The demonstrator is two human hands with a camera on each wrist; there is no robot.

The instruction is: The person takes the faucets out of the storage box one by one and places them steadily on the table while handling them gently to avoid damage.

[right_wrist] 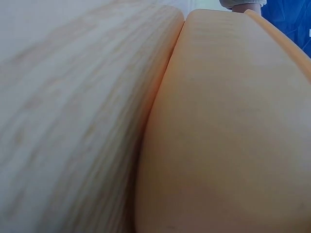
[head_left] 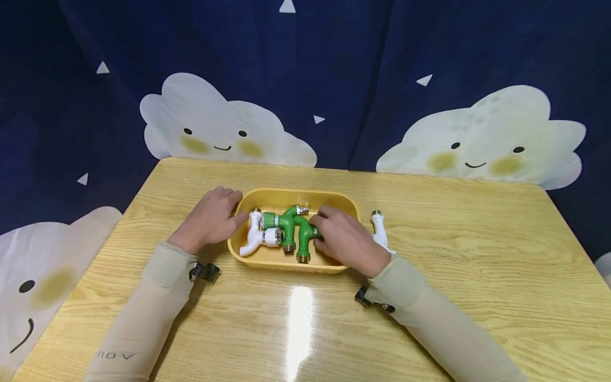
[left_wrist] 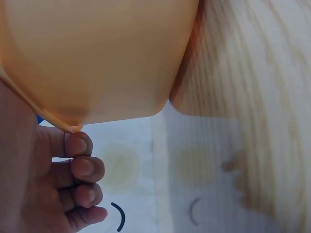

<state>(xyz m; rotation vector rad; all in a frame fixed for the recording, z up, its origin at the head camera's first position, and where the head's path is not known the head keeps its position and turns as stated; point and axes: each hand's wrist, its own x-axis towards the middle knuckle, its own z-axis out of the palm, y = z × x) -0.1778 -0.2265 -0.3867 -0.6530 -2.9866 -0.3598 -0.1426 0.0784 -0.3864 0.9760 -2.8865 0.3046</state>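
Note:
A yellow plastic basin (head_left: 291,266) stands on the table with taps lying inside. My left hand (head_left: 210,220) grips its left rim, the thumb over the edge; in the left wrist view the curled fingers (left_wrist: 83,167) show just outside the rim. Inside at the left lies a white tap (head_left: 254,233). A green tap (head_left: 288,225) is in the middle, its ribbed green knob pointing left. My right hand (head_left: 348,239) reaches over the right rim and grips a second green tap (head_left: 304,239) at its knob end, which the fingers mostly hide.
Another white tap (head_left: 378,228) lies on the table just right of the basin, partly hidden by my right hand. Behind the wooden table (head_left: 453,239) hangs a dark blue curtain (head_left: 353,63) with smiling clouds. In the right wrist view the basin's outer wall (right_wrist: 228,121) fills the right side.

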